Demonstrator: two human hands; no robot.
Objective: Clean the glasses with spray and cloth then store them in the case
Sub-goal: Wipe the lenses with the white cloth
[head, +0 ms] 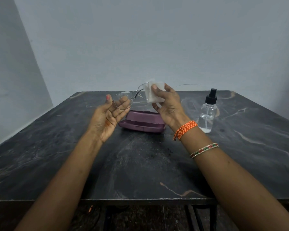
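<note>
Thin metal-framed glasses (123, 99) are held up above the table. My left hand (110, 115) holds them at the left lens, palm up, with droplets on that lens. My right hand (167, 105) pinches a white cloth (154, 93) around the right lens, thumb on the near side. One temple arm sticks out to the right. Below the hands a purple glasses case (142, 123) lies open on the table. A clear spray bottle (208, 112) with a black pump top stands upright to the right of the case.
The dark marbled table (140, 164) has its front edge near me, with a metal frame below it. A pale grey wall rises right behind its far edge. My right forearm wears an orange thread band and a beaded bangle.
</note>
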